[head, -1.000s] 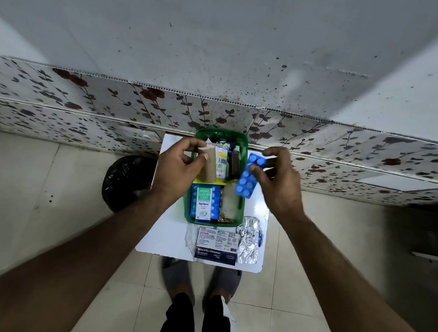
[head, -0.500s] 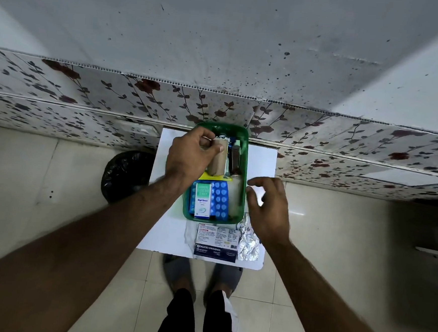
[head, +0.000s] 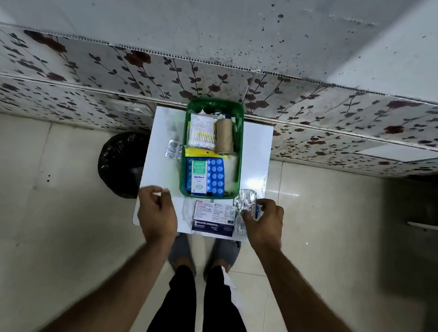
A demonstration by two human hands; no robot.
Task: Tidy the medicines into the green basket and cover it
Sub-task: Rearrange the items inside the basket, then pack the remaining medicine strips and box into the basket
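Right hand [head: 263, 223] pinching the foil strip [head: 244, 209]; left hand [head: 156, 210] curled, empty; a loose pinch may drop the strip beside the basket [head: 186, 147].

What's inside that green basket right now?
In the green basket: cotton swabs, a tan bandage roll, an Optibex box and a blue blister pack. Whatever lies beneath them is hidden.

Left hand [head: 156, 210] left the basket [head: 185, 147]; right hand [head: 266, 222] reached the foil strips [head: 244, 207]
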